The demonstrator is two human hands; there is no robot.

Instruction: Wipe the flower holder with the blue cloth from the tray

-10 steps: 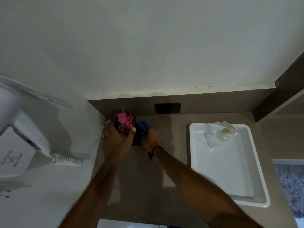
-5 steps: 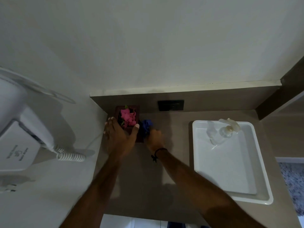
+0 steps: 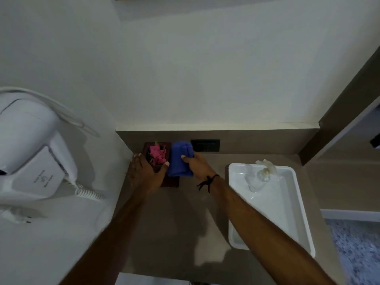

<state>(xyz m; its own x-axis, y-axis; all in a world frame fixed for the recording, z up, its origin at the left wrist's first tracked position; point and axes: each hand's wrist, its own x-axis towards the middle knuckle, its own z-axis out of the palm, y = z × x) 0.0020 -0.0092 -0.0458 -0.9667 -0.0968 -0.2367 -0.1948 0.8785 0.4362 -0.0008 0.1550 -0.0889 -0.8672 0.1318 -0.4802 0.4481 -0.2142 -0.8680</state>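
Standing in the back corner of the desk [image 3: 174, 223], the flower holder [image 3: 171, 182] is gripped by curled fingers [image 3: 136, 159] of the left hand [image 3: 144, 171]. The blue cloth [image 3: 178, 161], clasped in the right hand [image 3: 200, 165], is pressed on its right side. By hard rubbing, the flowers [image 3: 157, 155] could be knocked out.

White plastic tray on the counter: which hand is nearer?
Right. The right hand, gripping the folded blue cloth, sits left of the tray; the left hand holds the dark brown flower holder, farther left.
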